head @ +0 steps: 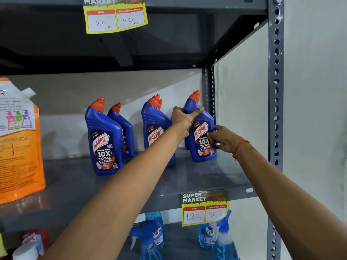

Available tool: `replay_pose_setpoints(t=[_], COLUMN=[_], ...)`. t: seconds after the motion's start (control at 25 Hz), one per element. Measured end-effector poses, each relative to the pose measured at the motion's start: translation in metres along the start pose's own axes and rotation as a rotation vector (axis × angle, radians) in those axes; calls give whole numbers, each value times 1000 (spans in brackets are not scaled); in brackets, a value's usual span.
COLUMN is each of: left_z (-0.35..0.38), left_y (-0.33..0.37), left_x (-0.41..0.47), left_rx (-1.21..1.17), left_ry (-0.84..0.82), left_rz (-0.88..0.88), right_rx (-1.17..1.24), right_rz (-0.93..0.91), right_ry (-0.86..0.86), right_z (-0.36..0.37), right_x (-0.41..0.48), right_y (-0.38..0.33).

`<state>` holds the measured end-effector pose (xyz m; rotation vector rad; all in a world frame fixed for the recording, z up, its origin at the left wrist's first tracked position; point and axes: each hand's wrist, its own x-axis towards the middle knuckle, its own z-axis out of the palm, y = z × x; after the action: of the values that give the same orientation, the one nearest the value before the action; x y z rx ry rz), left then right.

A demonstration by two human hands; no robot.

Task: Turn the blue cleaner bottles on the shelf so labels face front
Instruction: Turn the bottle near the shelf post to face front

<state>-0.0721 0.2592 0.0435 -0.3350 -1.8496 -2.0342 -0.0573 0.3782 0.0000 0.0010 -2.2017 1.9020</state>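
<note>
Several blue cleaner bottles with orange caps stand on the grey metal shelf (pixel 197 177). The rightmost bottle (pixel 201 136) shows its label to the front; my left hand (pixel 183 117) wraps its neck from the left, and my right hand (pixel 223 138) holds its lower right side. Another bottle stands hidden just behind it. The middle bottle (pixel 153 126) is partly covered by my left forearm, its label facing front. The left front bottle (pixel 105 139) faces front, and one bottle (pixel 122 126) stands behind it, showing only the edge of its label.
A large orange refill pouch (pixel 18 143) stands at the shelf's left. A price tag (pixel 204 207) hangs on the shelf's front edge. Blue spray bottles (pixel 152 237) fill the shelf below. The slotted upright post (pixel 276 109) and white wall bound the right side.
</note>
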Motion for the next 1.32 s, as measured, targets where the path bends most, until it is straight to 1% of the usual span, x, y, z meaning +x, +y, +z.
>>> replay_pose_setpoints(t=[0.2,0.32,0.44,0.56,0.68,0.84,1.04,1.32], left_z=[5,4,-1,-9,-17,-20,-19,-19], left_y=[-9,-13,-34,-58,-64,-56,-49,-41], left_x=[3,1,-6,-19,-28,-45,-69,-81], left_rx=[-11,6,49,69,104,138,132,167], left_ry=[35,-20,-84,-164,-230,-279,-262,-237], left_rz=[22,36,-38,-162,-210,-160,-139,-133], right_rx=[59,99,92,-11,-148,-299,-398,-436], right_rz=[38,45,23,25,13,-12,-74,-103], right_ry=[-7,-14,-18,-59,-66,-31,-8,10], right_z=[1,3,3,1,0,-11,-23,-20], right_x=[4,4,3,-1,-8,-25,-48,-58], right_y=[4,10,16,21,21,19,23,21])
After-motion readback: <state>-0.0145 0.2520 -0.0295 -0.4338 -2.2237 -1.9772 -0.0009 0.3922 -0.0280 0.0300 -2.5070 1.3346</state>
